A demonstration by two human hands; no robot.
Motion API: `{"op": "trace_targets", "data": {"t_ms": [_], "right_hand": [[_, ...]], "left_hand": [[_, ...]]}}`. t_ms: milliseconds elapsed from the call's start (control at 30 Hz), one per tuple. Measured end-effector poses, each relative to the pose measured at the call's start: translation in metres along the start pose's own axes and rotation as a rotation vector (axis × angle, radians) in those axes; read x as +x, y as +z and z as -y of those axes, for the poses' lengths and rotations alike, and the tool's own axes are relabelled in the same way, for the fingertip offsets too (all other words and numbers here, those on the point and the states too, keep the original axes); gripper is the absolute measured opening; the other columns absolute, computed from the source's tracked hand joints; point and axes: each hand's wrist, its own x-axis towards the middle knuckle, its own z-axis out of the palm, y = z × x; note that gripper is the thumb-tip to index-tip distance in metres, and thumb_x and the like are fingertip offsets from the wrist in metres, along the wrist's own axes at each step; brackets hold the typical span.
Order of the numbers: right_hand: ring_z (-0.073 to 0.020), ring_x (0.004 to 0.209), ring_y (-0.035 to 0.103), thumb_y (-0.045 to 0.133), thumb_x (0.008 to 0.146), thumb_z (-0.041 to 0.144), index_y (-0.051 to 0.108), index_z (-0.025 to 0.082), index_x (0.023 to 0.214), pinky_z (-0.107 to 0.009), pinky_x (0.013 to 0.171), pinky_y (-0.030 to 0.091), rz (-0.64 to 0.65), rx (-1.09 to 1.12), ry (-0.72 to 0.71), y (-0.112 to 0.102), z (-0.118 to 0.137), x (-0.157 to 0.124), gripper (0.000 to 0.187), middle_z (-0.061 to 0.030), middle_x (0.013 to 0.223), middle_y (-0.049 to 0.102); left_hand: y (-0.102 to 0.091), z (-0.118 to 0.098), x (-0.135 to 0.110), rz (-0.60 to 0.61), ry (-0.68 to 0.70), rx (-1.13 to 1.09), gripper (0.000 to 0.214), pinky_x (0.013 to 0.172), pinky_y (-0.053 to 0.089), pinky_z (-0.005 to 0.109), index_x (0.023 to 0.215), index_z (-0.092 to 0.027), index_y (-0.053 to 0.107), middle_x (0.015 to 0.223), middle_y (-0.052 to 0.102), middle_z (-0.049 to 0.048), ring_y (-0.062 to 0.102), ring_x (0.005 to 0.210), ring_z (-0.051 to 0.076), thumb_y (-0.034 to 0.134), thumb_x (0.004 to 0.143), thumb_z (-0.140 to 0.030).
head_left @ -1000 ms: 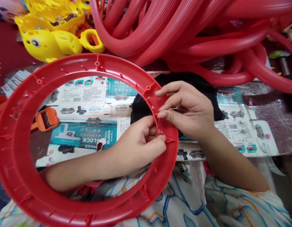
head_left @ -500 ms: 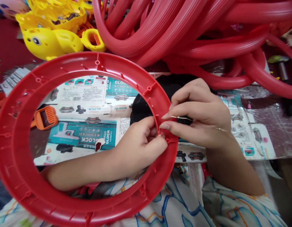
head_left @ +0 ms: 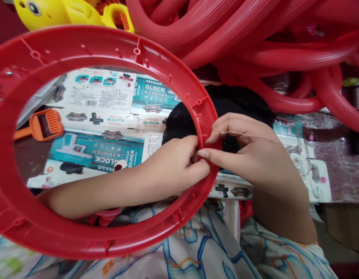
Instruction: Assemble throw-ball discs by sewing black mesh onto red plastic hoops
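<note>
Head cam: ring (head_left: pixel 80 241) sits over the card (head_left: pixel 83 95), right side nearest the hands. Left hand (head_left: pixel 185 168) reaches through and curls tight on its inner edge; right hand (head_left: pixel 255 159) has thumb and finger nearly meeting there, string (head_left: pixel 255 135) across it, can't tell if pinched. I'd guess light, stiff, slick plastic: grip the rim, spare the pegs (head_left: pixel 137 51).

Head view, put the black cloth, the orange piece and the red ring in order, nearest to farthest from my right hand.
1. Red ring: at the fingertips of your right hand.
2. Black cloth: just beyond, partly hidden by the hand.
3. Orange piece: far left, seen through the ring.
</note>
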Motion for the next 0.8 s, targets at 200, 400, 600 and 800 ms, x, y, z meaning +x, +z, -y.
{"op": "trace_targets", "data": {"t_ms": [200,400,600,800], "right_hand": [[-0.0148,0.081,0.058,0.077,0.076,0.024,0.065,0.015,0.079,-0.03,0.074,0.045,-0.069,-0.17,-0.033,0.001,0.002,-0.003,0.015,-0.0018,0.087,0.059],[-0.0104,0.076,0.057,0.073,0.08,0.021,0.07,0.016,0.078,-0.025,0.069,0.044,0.031,-0.151,-0.043,0.0,0.004,-0.003,0.006,0.0001,0.085,0.059],[-0.0101,0.07,0.057,0.064,0.086,0.02,0.066,0.019,0.072,-0.025,0.065,0.044,0.105,-0.067,-0.036,0.003,0.001,0.0,0.014,0.0015,0.081,0.061],[-0.0165,0.081,0.057,0.059,0.086,0.023,0.06,0.02,0.074,-0.034,0.076,0.043,0.094,-0.228,-0.072,0.007,0.002,0.001,0.013,-0.0015,0.086,0.061]], "left_hand": [[-0.001,0.002,0.001,-0.001,-0.012,0.052,0.009,0.055,0.036,0.028,0.08,-0.02,0.05,0.071,0.057,-0.0038,0.052,0.063,0.014,0.049,0.079,-0.029],[0.001,0.008,0.0,-0.012,-0.008,0.081,0.012,0.054,0.036,0.027,0.084,-0.02,0.052,0.072,0.058,-0.0034,0.051,0.061,0.013,0.05,0.08,-0.031],[0.003,0.011,-0.003,-0.03,-0.01,0.009,0.011,0.05,0.033,0.024,0.077,-0.02,0.047,0.064,0.051,-0.0058,0.047,0.056,0.01,0.052,0.079,-0.029],[0.007,0.016,-0.006,-0.013,-0.035,-0.127,0.01,0.049,0.034,0.023,0.084,-0.021,0.049,0.067,0.053,-0.0052,0.049,0.057,0.011,0.051,0.081,-0.031]]}}
